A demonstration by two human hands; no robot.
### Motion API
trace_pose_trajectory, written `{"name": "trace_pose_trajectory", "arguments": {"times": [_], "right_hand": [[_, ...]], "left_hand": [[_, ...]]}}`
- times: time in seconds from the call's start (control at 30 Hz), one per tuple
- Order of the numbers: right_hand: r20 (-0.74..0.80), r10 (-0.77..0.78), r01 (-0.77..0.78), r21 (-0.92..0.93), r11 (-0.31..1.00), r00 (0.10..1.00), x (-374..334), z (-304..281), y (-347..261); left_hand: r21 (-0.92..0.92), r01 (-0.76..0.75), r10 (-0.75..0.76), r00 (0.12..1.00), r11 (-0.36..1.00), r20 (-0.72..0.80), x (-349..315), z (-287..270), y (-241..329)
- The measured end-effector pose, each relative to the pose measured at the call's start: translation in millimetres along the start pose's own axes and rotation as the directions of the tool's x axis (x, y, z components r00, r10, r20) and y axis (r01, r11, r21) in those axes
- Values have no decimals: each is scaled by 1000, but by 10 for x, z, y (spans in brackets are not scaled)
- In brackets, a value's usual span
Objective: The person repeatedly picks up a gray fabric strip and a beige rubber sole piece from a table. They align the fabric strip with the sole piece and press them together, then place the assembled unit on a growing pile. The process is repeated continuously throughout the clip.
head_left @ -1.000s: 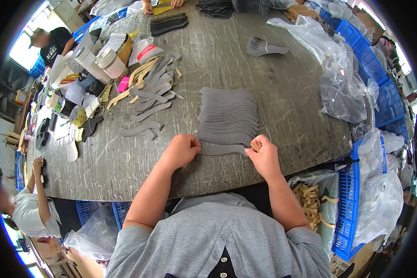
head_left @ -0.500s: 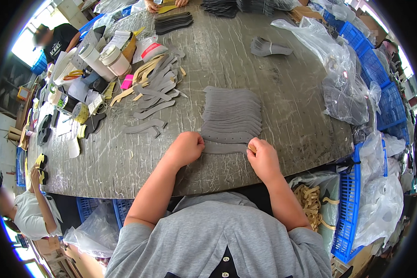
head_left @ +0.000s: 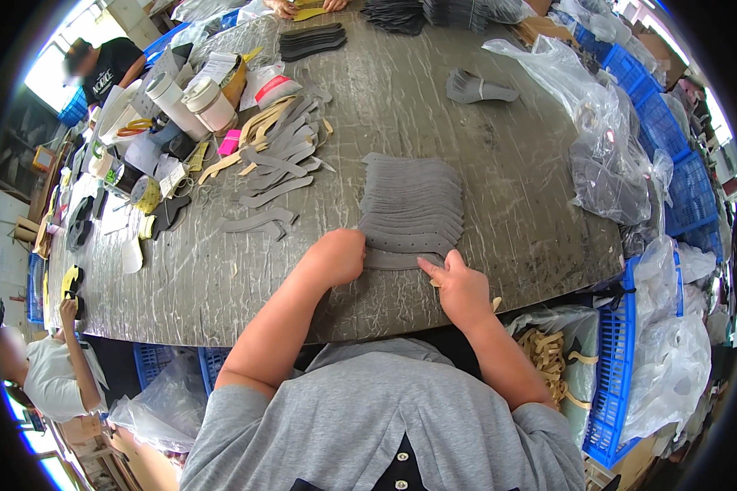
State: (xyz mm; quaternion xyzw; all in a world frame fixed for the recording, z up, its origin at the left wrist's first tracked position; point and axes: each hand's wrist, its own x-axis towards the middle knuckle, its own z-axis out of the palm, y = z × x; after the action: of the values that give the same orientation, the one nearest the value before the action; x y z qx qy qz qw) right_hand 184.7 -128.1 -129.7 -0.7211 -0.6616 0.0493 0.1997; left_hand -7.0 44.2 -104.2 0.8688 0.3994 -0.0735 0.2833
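Observation:
A row of overlapping grey curved strips lies on the table in front of me, the near ones with small holes along them. Closest to me is one grey strip. My left hand is closed at its left end, fingertips mostly hidden. At the other end my right hand reaches an index finger out onto the strip. Its other fingers are curled round a thin tan strip, which pokes out on both sides of the hand.
Loose grey and tan strips lie to the left, beside white containers. A tied bundle of grey pieces sits farther back. Clear plastic bags and blue crates line the right. Co-workers are at the left and far edge.
My right hand has turned, its index finger now stretched along the grey strip and the tan strip showing below. My left hand has shifted slightly right.

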Motion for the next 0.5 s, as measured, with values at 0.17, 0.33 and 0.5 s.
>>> {"name": "trace_pose_trajectory", "arguments": {"times": [0.17, 0.33, 0.5], "right_hand": [[-23, -15, 15, -25, 1000, 1000, 11, 23, 13], [-46, 18, -14, 71, 997, 999, 18, -15, 1], [-139, 187, -118, 399, 909, 972, 28, -103, 126]], "left_hand": [[-8, -38, 38, 999, 999, 28, 85, -59, -63], [-205, -91, 78, 994, 974, -74, -2, -25, -220], [-557, 26, -132, 980, 830, -151, -512, -304, -503]]}}
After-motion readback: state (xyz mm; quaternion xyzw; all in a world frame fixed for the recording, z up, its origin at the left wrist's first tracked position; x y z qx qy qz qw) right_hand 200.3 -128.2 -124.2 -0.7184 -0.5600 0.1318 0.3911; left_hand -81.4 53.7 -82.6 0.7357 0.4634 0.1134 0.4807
